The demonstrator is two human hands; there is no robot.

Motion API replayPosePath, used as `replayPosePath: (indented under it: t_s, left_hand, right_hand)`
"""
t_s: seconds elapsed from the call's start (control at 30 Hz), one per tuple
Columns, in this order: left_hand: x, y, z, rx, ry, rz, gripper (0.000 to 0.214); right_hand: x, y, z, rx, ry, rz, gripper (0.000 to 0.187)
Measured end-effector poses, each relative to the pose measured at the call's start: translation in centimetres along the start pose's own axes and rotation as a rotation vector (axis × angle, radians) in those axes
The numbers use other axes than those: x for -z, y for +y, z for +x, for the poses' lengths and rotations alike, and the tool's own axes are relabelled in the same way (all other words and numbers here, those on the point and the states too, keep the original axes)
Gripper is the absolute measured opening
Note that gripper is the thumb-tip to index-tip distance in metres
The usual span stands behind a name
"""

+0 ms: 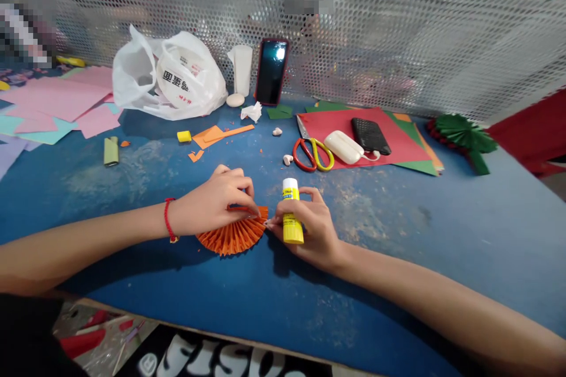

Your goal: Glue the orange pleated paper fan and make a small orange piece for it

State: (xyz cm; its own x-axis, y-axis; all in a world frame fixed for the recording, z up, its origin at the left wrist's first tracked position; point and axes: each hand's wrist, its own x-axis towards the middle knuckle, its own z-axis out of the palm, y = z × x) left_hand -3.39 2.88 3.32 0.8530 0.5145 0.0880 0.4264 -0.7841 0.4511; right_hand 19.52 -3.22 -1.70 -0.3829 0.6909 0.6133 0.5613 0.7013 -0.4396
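Note:
An orange pleated paper fan (pixel 234 234) lies half spread on the blue table (pixel 398 230) near its front edge. My left hand (pixel 212 203), with a red cord on the wrist, presses down on the fan's upper edge and pinches it at the right end. My right hand (pixel 309 225) grips a yellow glue stick (pixel 290 212) with a white cap, held upright just right of the fan, its fingertips touching the fan's right tip.
Red and yellow scissors (pixel 312 154), a white case (pixel 344 147) and a black phone (pixel 370 135) lie on red and green paper sheets (pixel 398 144). Behind stand a propped phone (pixel 271 70) and a white plastic bag (pixel 170 76). Pink sheets (pixel 66 100) lie left, a green folded fan (pixel 464 136) right, orange scraps (pixel 212 135) nearby.

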Motion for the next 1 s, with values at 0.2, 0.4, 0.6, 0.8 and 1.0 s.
replayPosePath:
  t_s: [0.2,0.4,0.6,0.8,1.0]
  left_hand:
    - [0.9,0.1,1.7,-0.118,-0.105,0.069,0.014]
    - [1.8,0.4,2.7,-0.184,-0.233,0.113,0.022]
    - [1.7,0.4,2.7,-0.215,-0.218,0.121,0.025]
    - [1.5,0.3,2.8,-0.257,-0.173,0.116,0.030]
    - [1.5,0.1,2.8,-0.281,-0.180,0.114,0.024]
  right_hand:
    - [0.0,0.0,0.0,0.018,0.001,0.012,0.021]
    - [0.0,0.0,-0.1,0.028,-0.003,-0.005,0.019]
    - [0.1,-0.1,0.0,0.007,-0.017,0.018,0.020]
    - [0.1,-0.1,-0.1,-0.007,-0.028,-0.018,0.034]
    - [0.3,-0.1,0.0,-0.017,-0.022,-0.024,0.035]
